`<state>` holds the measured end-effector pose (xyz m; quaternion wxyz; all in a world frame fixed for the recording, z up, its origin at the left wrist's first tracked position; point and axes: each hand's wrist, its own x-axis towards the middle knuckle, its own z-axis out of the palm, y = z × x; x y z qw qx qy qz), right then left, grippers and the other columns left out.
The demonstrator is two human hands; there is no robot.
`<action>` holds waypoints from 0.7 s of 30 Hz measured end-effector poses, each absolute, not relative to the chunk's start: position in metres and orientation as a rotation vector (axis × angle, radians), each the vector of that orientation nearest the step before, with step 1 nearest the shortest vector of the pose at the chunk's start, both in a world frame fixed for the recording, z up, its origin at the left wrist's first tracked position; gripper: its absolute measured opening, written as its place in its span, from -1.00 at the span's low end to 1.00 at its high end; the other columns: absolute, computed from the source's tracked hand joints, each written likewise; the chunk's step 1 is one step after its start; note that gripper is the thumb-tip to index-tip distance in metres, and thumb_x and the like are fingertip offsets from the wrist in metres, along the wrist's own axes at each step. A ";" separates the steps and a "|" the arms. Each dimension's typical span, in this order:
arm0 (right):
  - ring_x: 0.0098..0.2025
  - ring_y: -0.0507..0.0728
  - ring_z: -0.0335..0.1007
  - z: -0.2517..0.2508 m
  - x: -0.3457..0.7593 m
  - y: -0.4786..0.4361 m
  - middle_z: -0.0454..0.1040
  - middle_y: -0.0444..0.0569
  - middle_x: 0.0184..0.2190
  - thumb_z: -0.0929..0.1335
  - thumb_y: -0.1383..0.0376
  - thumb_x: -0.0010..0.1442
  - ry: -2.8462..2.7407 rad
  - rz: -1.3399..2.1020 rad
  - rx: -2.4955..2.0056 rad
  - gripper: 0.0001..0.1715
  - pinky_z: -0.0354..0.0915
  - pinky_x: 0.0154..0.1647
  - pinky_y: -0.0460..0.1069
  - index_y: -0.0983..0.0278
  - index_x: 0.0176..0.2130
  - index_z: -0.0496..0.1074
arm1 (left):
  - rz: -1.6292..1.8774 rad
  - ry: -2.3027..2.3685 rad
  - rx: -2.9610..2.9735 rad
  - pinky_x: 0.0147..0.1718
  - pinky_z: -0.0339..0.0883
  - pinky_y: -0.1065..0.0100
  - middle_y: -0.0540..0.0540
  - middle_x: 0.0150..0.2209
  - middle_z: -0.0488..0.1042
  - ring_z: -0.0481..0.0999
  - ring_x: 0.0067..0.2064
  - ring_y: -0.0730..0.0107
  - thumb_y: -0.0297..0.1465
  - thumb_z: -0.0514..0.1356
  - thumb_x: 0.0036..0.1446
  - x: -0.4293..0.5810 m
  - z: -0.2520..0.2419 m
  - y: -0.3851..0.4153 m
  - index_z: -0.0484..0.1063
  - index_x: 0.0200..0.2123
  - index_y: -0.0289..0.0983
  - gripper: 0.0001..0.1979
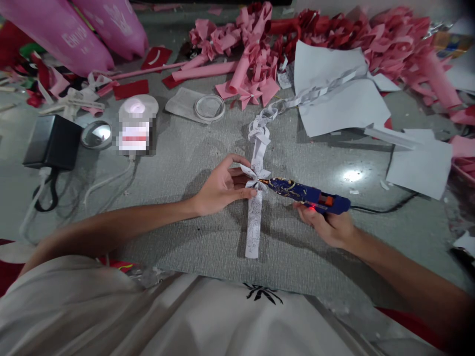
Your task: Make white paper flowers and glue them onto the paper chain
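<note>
My left hand (222,187) pinches a small white paper bow (256,176) that sits on a long white paper strip (254,222) lying on the grey mat (193,237). My right hand (328,225) grips a blue hot glue gun (308,194), its nozzle touching the right side of the bow. A red light glows on the gun, and its black cord (386,208) trails off to the right. The strip continues upward as a chain of folded white loops (261,126).
Pink and red paper bows and rolls (260,54) pile across the back. White paper sheets (341,94) lie at right. A tape roll (210,107), a white jar (137,123), a round mirror (96,134) and a black power adapter (52,141) sit at left.
</note>
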<state>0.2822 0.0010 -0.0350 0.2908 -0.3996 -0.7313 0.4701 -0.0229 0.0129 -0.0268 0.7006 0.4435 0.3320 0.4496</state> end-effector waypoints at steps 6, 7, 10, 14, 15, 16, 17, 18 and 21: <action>-0.54 0.07 0.32 -0.036 0.284 0.003 0.41 -0.10 -0.48 0.34 0.12 0.44 -2.086 1.200 -1.002 -0.77 0.29 -0.54 -0.01 0.19 -0.17 0.51 | 1.014 0.737 1.000 -0.30 0.60 0.37 -0.04 -0.16 0.50 0.60 -0.19 0.39 -0.40 0.52 0.08 -0.023 -0.027 0.013 0.31 -0.03 -0.22 -0.49; -0.51 0.07 0.35 -0.036 0.284 0.002 0.46 -0.07 -0.43 0.35 0.13 0.43 -2.091 1.193 -0.998 -0.79 0.30 -0.52 -0.01 0.18 -0.17 0.50 | 1.012 0.736 1.005 -0.29 0.61 0.36 -0.04 -0.16 0.51 0.60 -0.20 0.39 -0.40 0.52 0.09 -0.024 -0.028 0.013 0.31 -0.03 -0.22 -0.49; -0.50 0.06 0.36 -0.035 0.283 0.002 0.48 -0.06 -0.37 0.36 0.18 0.43 -2.091 1.174 -0.967 -0.84 0.27 -0.52 -0.01 0.19 -0.17 0.50 | 0.998 0.752 1.005 -0.27 0.61 0.36 -0.04 -0.17 0.52 0.61 -0.21 0.39 -0.37 0.53 0.09 -0.024 -0.029 0.013 0.30 -0.02 -0.21 -0.47; -0.59 0.03 0.24 -0.037 0.285 0.000 0.34 -0.16 -0.53 0.34 0.13 0.45 -1.997 1.215 -0.989 -0.77 0.21 -0.60 -0.03 0.22 -0.15 0.49 | 1.020 0.772 0.977 -0.29 0.59 0.38 -0.03 -0.20 0.52 0.62 -0.19 0.37 -0.34 0.53 0.07 -0.023 -0.029 0.013 0.27 -0.03 -0.20 -0.45; -0.60 0.03 0.23 -0.039 0.287 -0.001 0.33 -0.16 -0.55 0.34 0.11 0.44 -1.978 1.225 -1.015 -0.75 0.21 -0.61 -0.03 0.22 -0.13 0.50 | 1.030 0.773 0.971 -0.29 0.60 0.38 -0.03 -0.19 0.52 0.62 -0.19 0.37 -0.34 0.53 0.07 -0.022 -0.028 0.013 0.27 -0.04 -0.20 -0.46; -0.60 0.04 0.22 -0.042 0.289 -0.001 0.33 -0.16 -0.56 0.34 0.09 0.44 -1.967 1.231 -1.037 -0.73 0.21 -0.62 -0.03 0.23 -0.12 0.51 | 1.039 0.773 0.967 -0.29 0.60 0.37 -0.03 -0.19 0.52 0.62 -0.19 0.37 -0.35 0.53 0.07 -0.022 -0.027 0.014 0.27 -0.05 -0.20 -0.46; -0.60 0.05 0.23 -0.044 0.291 -0.001 0.34 -0.14 -0.56 0.35 0.08 0.44 -1.963 1.236 -1.049 -0.72 0.22 -0.62 -0.02 0.22 -0.12 0.52 | 1.049 0.773 0.963 -0.29 0.61 0.36 -0.03 -0.18 0.51 0.62 -0.20 0.38 -0.35 0.53 0.07 -0.021 -0.026 0.014 0.27 -0.06 -0.21 -0.47; -0.58 0.05 0.25 -0.046 0.293 -0.002 0.37 -0.11 -0.53 0.35 0.08 0.44 -1.964 1.245 -1.052 -0.72 0.23 -0.61 -0.02 0.21 -0.11 0.53 | 1.056 0.775 0.960 -0.29 0.62 0.35 -0.02 -0.18 0.51 0.61 -0.20 0.38 -0.36 0.53 0.07 -0.021 -0.025 0.014 0.27 -0.07 -0.21 -0.47; -0.51 0.07 0.34 -0.051 0.297 -0.001 0.46 -0.05 -0.42 0.36 0.08 0.43 -1.946 1.288 -1.051 -0.75 0.28 -0.55 -0.01 0.17 -0.10 0.54 | 1.064 0.784 0.955 -0.28 0.62 0.34 -0.01 -0.18 0.50 0.62 -0.20 0.38 -0.36 0.54 0.05 -0.020 -0.023 0.014 0.27 -0.07 -0.21 -0.45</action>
